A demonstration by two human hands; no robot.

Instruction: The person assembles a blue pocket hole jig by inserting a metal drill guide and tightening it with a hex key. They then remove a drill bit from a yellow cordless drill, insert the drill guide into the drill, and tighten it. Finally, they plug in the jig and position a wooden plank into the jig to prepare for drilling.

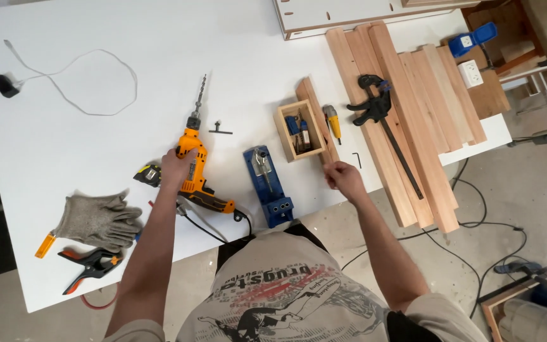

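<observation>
Left hand rests on the drill, fingers curled at its body; whether it fully grasps, cannot tell. Drill lies flat on the white table, bit pointing far, cord trailing off the near edge. Right hand is loosely closed at the near end of a wood strip, just right of the small wooden box; it appears to hold nothing else. Blue jig lies between the hands. Chuck key sits just right of the chuck. Judgement: wrap the handle fully, finger off the trigger, cord free of the jig before lifting.
</observation>
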